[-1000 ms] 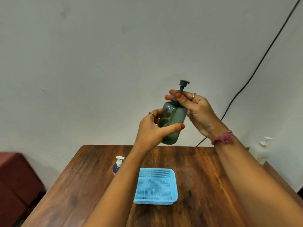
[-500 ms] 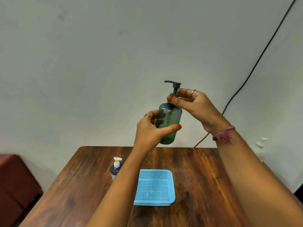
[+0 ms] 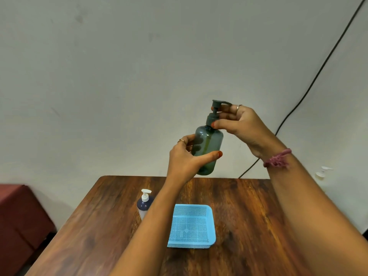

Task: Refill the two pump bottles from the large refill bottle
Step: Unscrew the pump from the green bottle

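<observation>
- A blue basket (image 3: 191, 226) sits nearest on the wooden table (image 3: 249, 226), close to the table's middle, its mesh floor bare.
- Just left of the basket, and a little farther back, stands a small pump bottle (image 3: 144, 204) with a dark shoulder and a white pump; the left forearm crosses in front of its lower part.
- The left hand (image 3: 184, 162) is raised above the table's far edge and wrapped around the body of a green bottle (image 3: 208, 149), thumb across the front, fingers showing through the tinted plastic behind.
- The green bottle is held upright in the air, clear of the table, tilted slightly.
- The right hand (image 3: 242, 125) pinches the dark pump collar at the bottle's neck, thumb in front and fingers behind, the pump head standing above them.
- A pink band (image 3: 277, 158) circles the right wrist.
- At the far right, beyond the right forearm, only the white pump top of a pale bottle (image 3: 323, 172) shows.
- A black cable (image 3: 318, 72) runs down the wall behind the table.
</observation>
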